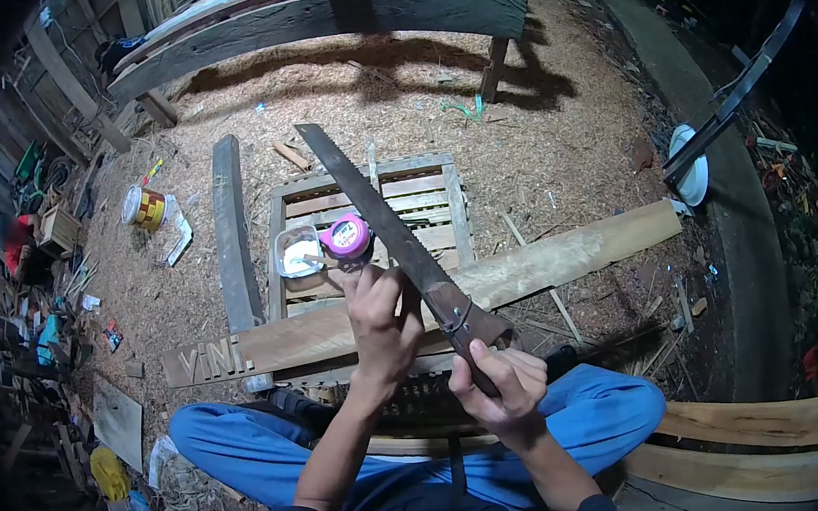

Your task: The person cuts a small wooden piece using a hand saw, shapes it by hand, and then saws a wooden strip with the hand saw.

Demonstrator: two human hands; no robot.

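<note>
My right hand (505,384) is closed round the handle of a hand saw (381,219), whose blade points up and to the left. Fingers curled, my left hand (379,319) is beside the blade near the handle; a small stick-like piece shows at its fingertips, too small to name. Below both hands lies a long board (567,258) with raised letters (212,360) at its left end. Just beyond the left hand are a pink tape measure (346,236) and a clear tub with white stuff (298,252), on a slatted wooden pallet (451,197).
A workbench (337,21) stands at the back. A grey plank (233,233) and a yellow-labelled bucket (144,208) are on the left, and a person in red (19,249) is farther off. A white round object (688,166) is at right.
</note>
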